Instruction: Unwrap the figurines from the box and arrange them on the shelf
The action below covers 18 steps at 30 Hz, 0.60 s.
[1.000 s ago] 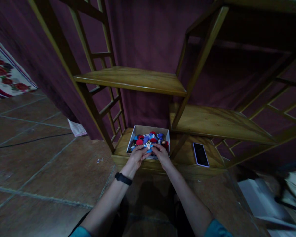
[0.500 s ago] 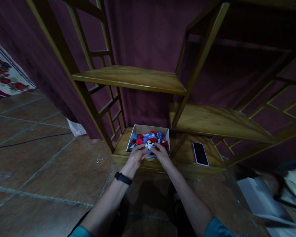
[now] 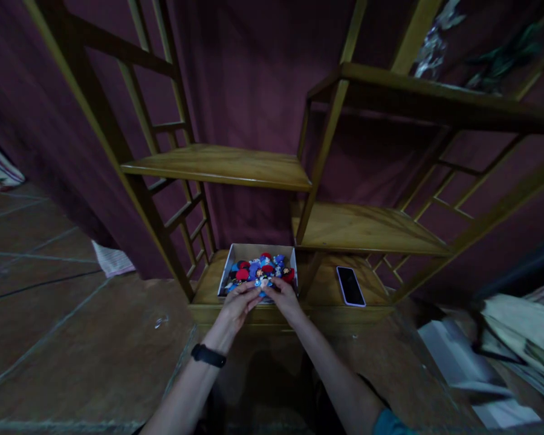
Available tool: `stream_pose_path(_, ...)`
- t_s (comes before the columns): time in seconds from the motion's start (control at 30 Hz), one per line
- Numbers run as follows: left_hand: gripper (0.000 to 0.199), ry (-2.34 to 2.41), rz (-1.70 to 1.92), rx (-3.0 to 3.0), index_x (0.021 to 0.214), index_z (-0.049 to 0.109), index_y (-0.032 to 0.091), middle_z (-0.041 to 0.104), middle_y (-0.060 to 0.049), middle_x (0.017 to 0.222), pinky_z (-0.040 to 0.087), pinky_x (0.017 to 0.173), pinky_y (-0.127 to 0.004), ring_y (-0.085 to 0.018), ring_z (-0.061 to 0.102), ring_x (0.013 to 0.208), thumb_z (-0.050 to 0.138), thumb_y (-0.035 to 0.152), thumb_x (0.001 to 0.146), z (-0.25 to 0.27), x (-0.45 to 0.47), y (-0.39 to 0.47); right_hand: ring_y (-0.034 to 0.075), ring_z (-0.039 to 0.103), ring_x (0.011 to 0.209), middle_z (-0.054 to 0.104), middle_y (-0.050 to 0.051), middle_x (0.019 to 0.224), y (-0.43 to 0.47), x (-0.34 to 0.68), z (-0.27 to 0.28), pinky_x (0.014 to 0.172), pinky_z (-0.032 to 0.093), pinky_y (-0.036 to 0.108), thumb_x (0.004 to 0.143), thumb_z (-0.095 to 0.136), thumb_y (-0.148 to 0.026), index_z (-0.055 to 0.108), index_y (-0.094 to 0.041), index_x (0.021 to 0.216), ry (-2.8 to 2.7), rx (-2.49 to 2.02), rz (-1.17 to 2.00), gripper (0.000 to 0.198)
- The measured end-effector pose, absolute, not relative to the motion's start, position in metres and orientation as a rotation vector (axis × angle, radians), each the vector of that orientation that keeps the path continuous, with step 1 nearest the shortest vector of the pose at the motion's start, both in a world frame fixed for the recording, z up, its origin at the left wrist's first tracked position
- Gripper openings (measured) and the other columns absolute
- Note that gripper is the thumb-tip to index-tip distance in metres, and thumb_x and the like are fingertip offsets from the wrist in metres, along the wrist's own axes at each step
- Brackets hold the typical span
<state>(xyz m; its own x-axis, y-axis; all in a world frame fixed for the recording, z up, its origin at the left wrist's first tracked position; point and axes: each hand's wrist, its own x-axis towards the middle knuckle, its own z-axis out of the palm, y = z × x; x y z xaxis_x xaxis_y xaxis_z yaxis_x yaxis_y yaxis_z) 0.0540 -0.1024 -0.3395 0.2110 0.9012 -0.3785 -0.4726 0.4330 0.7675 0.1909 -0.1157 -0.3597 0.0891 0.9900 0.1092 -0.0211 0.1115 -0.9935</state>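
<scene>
Between the fingertips of my left hand [image 3: 241,301] and my right hand [image 3: 283,298] is a small blue-and-white figurine [image 3: 263,283]. Both hands are closed on it, one from each side, over the front edge of an open cardboard box [image 3: 224,275]. Several small figurines in red, blue and purple lie jumbled in the box, among them a red piece [image 3: 242,275] on the left. My fingers cover part of the held figurine and the front of the box. On my left wrist sits a black band.
The box stands on the bottom board of a wooden shelf unit [image 3: 222,169]. A phone [image 3: 350,286] lies to its right on that board. Shelf posts and a middle shelf rise above the box. White packaging [image 3: 462,356] and a pale bag [image 3: 526,332] are on the floor at right.
My view has tilted up and turned right, so the shelves and box appear lower and further left. Both hands keep the figurine at the box's front edge.
</scene>
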Motion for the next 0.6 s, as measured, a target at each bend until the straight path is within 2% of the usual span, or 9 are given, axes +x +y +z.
stream_pose_path(0.17, 0.031, 0.885, 0.947, 0.687, 0.082, 0.066, 0.014, 0.069, -0.004, 0.076, 0.051, 0.071, -0.022, -0.011, 0.064, 0.067, 0.077, 0.005, 0.054, -0.327, 0.051, -0.112, 0.019, 0.059, 0.087, 0.067, 0.001, 0.091, -0.126, 0.195, -0.351, 0.086, 0.043, 0.032, 0.069, 0.065, -0.040, 0.066, -0.021, 0.092, -1.174, -1.115, 1.067, 0.030)
stream_pose_path(0.47, 0.041, 0.822, 0.816, 1.009, 0.087, 0.071, 0.015, 0.070, -0.009, 0.090, 0.047, 0.082, -0.030, -0.021, 0.064, 0.087, 0.082, 0.024, 0.048, -0.311, 0.053, -0.135, 0.019, 0.060, 0.085, 0.067, 0.000, 0.087, -0.158, 0.200, -0.341, 0.084, 0.044, 0.033, 0.065, 0.069, -0.043, 0.067, -0.023, 0.088, -1.080, -1.082, 1.092, 0.031)
stream_pose_path(0.6, 0.043, 0.843, 0.836, 1.092, 0.086, 0.071, 0.017, 0.071, -0.008, 0.089, 0.047, 0.082, -0.032, -0.023, 0.064, 0.086, 0.082, 0.030, 0.046, -0.302, 0.064, -0.152, 0.019, 0.060, 0.082, 0.067, -0.001, 0.085, -0.186, 0.207, -0.325, 0.081, 0.045, 0.032, 0.063, 0.070, -0.046, 0.068, -0.023, 0.087, -1.049, -1.102, 1.072, 0.033)
